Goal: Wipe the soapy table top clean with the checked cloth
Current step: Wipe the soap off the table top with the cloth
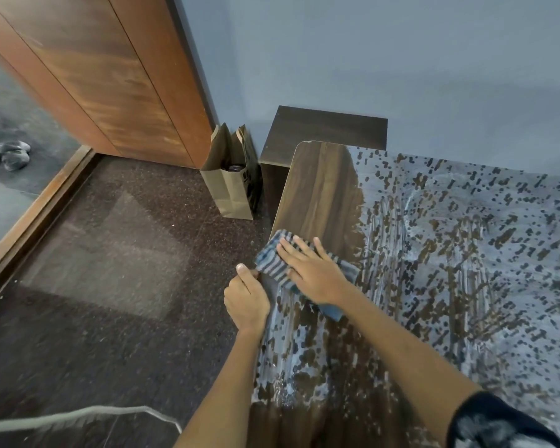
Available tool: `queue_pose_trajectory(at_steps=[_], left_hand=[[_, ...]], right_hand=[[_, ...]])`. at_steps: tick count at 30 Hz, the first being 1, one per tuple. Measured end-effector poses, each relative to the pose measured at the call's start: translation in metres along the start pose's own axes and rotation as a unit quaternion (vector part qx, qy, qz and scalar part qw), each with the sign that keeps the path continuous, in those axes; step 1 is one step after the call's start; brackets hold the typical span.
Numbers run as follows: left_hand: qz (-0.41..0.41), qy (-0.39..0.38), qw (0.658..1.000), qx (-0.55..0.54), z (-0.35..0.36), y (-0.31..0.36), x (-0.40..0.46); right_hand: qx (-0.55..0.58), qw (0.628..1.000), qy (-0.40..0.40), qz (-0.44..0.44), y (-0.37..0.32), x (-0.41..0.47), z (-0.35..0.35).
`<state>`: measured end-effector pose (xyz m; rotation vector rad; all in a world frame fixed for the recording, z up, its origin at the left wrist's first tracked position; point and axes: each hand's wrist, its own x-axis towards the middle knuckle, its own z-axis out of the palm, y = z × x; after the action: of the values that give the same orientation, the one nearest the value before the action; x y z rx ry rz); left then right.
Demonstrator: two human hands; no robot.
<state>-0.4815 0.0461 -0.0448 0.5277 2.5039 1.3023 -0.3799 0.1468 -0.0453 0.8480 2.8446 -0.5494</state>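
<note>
A dark wooden table top [324,195] fills the right half of the view. Most of it is covered in streaky white soap foam [459,253]; a strip along its left end is bare wood. The blue and grey checked cloth [274,263] lies at the table's left edge. My right hand [311,270] presses flat on the cloth with straight fingers. Just left of it, my left hand [246,299] sits at the table's edge with curled fingers, the thumb up beside the cloth's corner; whether it pinches the cloth or the edge is hidden.
A brown paper bag [230,185] stands on the dark floor by the wall corner. A dark low cabinet [324,134] sits behind the table's far left end. A wooden door [104,76] is at the left, with shoes [10,155] beyond the threshold.
</note>
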Motion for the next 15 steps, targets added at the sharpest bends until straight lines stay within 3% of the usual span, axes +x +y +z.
queue_pose_trajectory(at_steps=[2, 6, 8, 10, 15], left_hand=[[0.001, -0.006, 1.0, -0.005, -0.002, -0.003, -0.001], [0.001, -0.003, 1.0, -0.009, -0.004, -0.005, -0.004], [-0.002, -0.003, 1.0, -0.014, -0.006, -0.005, -0.005], [-0.007, -0.011, 1.0, -0.019, -0.007, -0.003, -0.007], [-0.048, -0.039, 0.998, -0.033, -0.011, -0.003, -0.008]], right_hand=[[-0.009, 0.999, 0.009, 0.03, 0.017, -0.011, -0.002], [0.029, 0.981, 0.022, 0.189, 0.031, 0.0, -0.014], [0.044, 0.972, 0.016, 0.228, 0.018, 0.015, -0.016], [0.045, 0.975, 0.01, 0.219, 0.002, 0.025, -0.015], [0.0, 0.997, -0.002, 0.074, -0.027, 0.01, -0.001]])
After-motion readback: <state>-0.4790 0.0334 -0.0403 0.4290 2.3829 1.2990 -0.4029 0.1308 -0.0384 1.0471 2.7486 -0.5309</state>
